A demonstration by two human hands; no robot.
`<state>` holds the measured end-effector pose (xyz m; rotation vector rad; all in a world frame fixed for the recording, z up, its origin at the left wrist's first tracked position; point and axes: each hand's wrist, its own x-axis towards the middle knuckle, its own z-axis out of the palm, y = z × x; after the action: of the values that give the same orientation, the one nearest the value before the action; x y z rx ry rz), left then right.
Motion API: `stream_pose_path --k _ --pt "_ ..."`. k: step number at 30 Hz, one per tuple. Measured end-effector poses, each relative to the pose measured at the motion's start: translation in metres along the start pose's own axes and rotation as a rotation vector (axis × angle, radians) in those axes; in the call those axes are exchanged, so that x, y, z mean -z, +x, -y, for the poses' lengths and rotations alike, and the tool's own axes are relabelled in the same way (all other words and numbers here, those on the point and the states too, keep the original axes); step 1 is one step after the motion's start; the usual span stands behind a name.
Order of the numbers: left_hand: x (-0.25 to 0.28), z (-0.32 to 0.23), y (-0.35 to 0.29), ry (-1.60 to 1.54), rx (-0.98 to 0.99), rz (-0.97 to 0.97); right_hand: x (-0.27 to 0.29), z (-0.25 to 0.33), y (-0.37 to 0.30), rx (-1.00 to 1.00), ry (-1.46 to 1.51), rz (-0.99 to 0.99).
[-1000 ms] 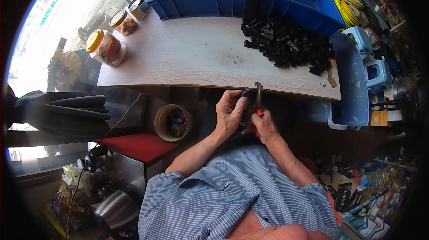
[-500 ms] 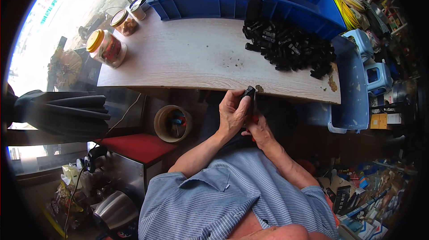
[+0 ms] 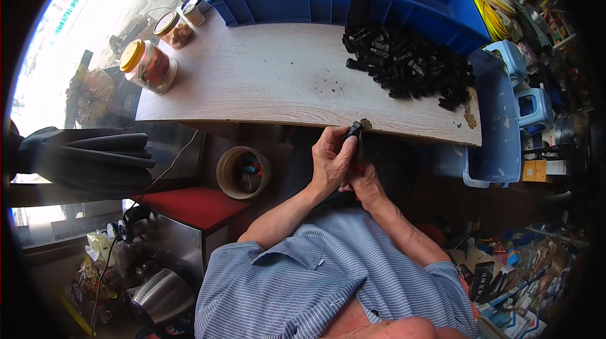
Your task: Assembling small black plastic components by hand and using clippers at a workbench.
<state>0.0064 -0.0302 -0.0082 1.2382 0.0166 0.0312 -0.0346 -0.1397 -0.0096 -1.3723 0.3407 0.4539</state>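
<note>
At the table's front edge, my left hand (image 3: pixel 331 161) pinches a small black plastic part (image 3: pixel 355 129) between thumb and fingers. Close below and to its right, my right hand (image 3: pixel 369 189) is closed round a red-handled hand tool (image 3: pixel 360 167). The tool's dark front end points up toward the black part; my fingers hide much of it, so its exact kind is unclear. A heap of similar black plastic parts (image 3: pixel 410 67) lies on the right of the pale table (image 3: pixel 252 80).
Two blue crates stand at the back: the left crate (image 3: pixel 287 7) holds black parts, the right crate (image 3: pixel 429 14) shows a bare inside. Jars, including a yellow-lidded jar (image 3: pixel 148 67), stand at left. Below are a round bin (image 3: pixel 222 175), a red-topped cabinet (image 3: pixel 189 206) and a blue tub (image 3: pixel 495 137).
The black part in my left hand has tilted slightly and shifted a little to the right. Both hands keep their holds in nearly the same place.
</note>
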Motion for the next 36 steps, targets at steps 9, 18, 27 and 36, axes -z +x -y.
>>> stream_pose_path --k 9,18,27,36 --pt "-0.006 -0.009 0.006 0.339 -0.113 0.047 0.006 0.005 -0.004 -0.047 0.075 0.038" --pt "-0.113 -0.077 0.131 0.416 -0.560 0.240 0.031 0.015 -0.001 0.065 0.387 -0.139" --pt "-0.105 -0.056 0.083 0.568 -0.401 0.363 0.053 0.011 -0.001 0.135 0.423 -0.143" --pt "-0.057 -0.022 0.029 0.613 -0.054 0.398 0.037 0.020 -0.001 0.068 0.252 -0.105"
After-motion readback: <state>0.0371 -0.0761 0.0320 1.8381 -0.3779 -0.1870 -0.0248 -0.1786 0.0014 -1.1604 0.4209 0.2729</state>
